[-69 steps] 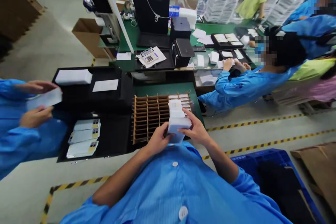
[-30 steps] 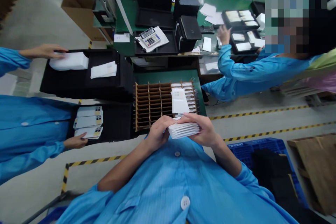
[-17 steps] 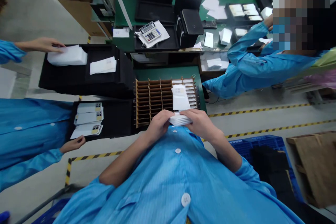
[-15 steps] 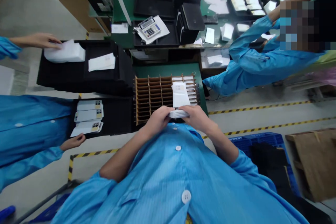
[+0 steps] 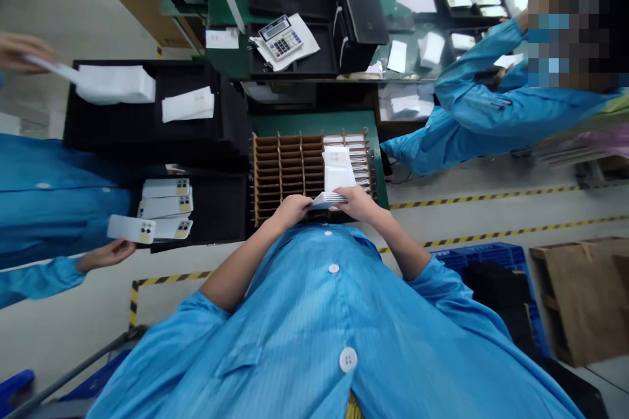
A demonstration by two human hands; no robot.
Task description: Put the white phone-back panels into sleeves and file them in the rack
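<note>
Between my two hands is a small stack of thin white sheets (image 5: 325, 200), its edges slightly fanned, held close to my body. My left hand (image 5: 293, 211) is closed on the stack's left end, and my right hand (image 5: 360, 203) grips its right end. Just beyond my hands, a few white pieces (image 5: 339, 169) with a faint square mark lie on top of a brown slotted rack (image 5: 289, 173). White items fill slots in the rack's right columns, while the left columns show bare slots. What exactly the sheets are, I cannot tell.
On the left, a co-worker's hand (image 5: 105, 255) is by a phone-shaped white panel (image 5: 132, 229); more lie on a black tray (image 5: 221, 209). Black trays there hold a white stack (image 5: 115, 85). A calculator (image 5: 282, 39) sits behind the rack. Another person's blue sleeve (image 5: 472, 111) is on the right.
The stack in my hands has tilted and fanned, my left hand now pinching its end. The co-worker's upper hand pulled a white piece leftward; a phone-shaped panel shifted left near the lower hand.
</note>
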